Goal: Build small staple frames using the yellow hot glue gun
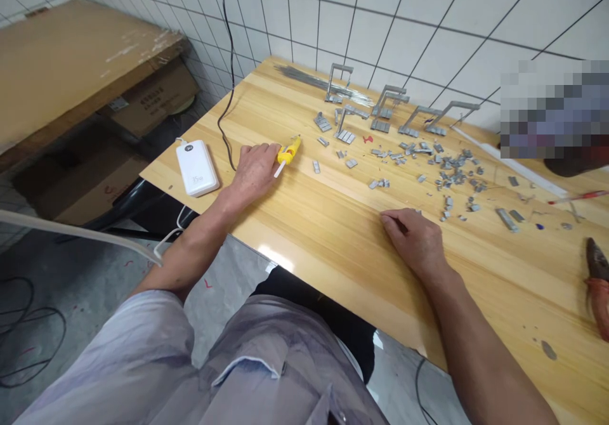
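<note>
Shirt (pixel 276 393) nearest, your left hand (pixel 257 168) grips the yellow glue gun (pixel 288 154); black cord (pixel 233 63), if snagged, could jerk it; curled right hand (pixel 419 241), contents unclear.

Metal pieces (pixel 455 176) on wooden table (pixel 323 222)

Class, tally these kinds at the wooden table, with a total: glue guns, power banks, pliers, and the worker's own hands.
Yellow glue gun: 1
White power bank: 1
Orange-handled pliers, at the picture's right edge: 1
Hands, namely the left hand and the right hand: 2
Total: 5
</note>
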The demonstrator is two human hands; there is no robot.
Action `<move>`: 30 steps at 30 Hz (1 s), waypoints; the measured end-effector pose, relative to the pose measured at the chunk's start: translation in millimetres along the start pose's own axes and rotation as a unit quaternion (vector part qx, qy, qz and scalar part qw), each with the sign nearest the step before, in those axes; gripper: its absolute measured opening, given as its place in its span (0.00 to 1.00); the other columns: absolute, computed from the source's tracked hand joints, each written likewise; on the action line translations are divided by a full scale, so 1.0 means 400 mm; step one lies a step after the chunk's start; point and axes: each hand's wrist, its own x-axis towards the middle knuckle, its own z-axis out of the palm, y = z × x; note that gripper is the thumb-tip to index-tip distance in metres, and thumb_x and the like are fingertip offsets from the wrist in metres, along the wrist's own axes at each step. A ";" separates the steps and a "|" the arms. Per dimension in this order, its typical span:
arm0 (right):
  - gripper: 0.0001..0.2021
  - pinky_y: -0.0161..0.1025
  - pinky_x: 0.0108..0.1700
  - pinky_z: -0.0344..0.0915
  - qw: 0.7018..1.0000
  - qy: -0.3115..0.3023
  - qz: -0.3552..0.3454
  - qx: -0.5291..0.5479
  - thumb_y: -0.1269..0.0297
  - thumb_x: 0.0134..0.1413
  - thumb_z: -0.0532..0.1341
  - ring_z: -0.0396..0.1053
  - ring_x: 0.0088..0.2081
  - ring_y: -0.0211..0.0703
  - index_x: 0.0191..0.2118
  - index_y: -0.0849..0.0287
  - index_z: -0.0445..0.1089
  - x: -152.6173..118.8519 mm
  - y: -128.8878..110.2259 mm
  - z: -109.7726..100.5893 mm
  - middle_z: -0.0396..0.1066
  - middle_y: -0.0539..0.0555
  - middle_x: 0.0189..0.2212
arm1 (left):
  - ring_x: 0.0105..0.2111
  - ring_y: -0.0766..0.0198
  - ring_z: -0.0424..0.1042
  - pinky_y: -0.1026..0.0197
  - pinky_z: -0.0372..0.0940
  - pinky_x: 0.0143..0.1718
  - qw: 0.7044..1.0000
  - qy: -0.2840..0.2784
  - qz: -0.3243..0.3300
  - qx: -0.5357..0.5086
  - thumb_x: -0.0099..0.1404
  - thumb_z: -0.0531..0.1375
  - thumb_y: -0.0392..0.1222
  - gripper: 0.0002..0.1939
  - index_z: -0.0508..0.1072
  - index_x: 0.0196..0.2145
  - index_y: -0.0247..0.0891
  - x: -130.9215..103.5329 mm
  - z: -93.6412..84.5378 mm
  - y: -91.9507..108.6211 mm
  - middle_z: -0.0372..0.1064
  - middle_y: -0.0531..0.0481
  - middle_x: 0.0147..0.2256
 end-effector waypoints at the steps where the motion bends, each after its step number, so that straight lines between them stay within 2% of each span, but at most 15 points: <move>1: 0.11 0.42 0.39 0.76 1.000 0.000 0.000 0.000 0.62 0.73 0.63 0.84 0.35 0.47 0.41 0.52 0.83 0.000 0.000 0.000 0.87 0.53 0.36 | 0.53 0.40 0.76 0.40 0.62 0.57 1.000 -0.001 -0.002 0.003 0.77 0.53 0.38 0.16 0.73 0.58 0.41 0.002 -0.001 0.000 0.79 0.33 0.54; 6: 0.11 0.42 0.39 0.76 1.000 -0.003 -0.004 -0.003 0.62 0.73 0.63 0.84 0.35 0.47 0.41 0.52 0.83 0.002 -0.003 -0.002 0.87 0.53 0.35 | 0.52 0.41 0.77 0.40 0.62 0.57 1.000 -0.025 0.007 0.012 0.77 0.53 0.38 0.16 0.75 0.56 0.39 0.006 -0.006 0.006 0.80 0.34 0.51; 14: 0.11 0.42 0.41 0.77 1.000 -0.004 0.001 -0.002 0.62 0.73 0.63 0.85 0.37 0.48 0.42 0.52 0.84 0.000 0.001 0.001 0.87 0.53 0.37 | 0.51 0.41 0.76 0.41 0.63 0.56 1.000 -0.001 0.005 0.009 0.77 0.53 0.38 0.16 0.74 0.58 0.40 0.006 -0.005 0.002 0.80 0.34 0.52; 21: 0.10 0.41 0.39 0.77 1.000 0.003 -0.005 -0.004 0.64 0.73 0.63 0.84 0.36 0.47 0.41 0.52 0.83 0.002 -0.003 -0.001 0.87 0.53 0.36 | 0.49 0.43 0.77 0.40 0.62 0.56 1.000 -0.018 0.005 0.019 0.76 0.53 0.37 0.15 0.76 0.54 0.40 0.013 -0.007 0.017 0.80 0.36 0.48; 30: 0.10 0.41 0.40 0.76 1.000 -0.004 0.002 -0.004 0.63 0.73 0.63 0.84 0.36 0.47 0.41 0.52 0.83 0.002 -0.003 -0.002 0.87 0.53 0.36 | 0.51 0.41 0.76 0.39 0.61 0.57 1.000 -0.014 -0.014 0.009 0.77 0.52 0.39 0.17 0.74 0.57 0.38 0.008 -0.011 0.021 0.79 0.32 0.52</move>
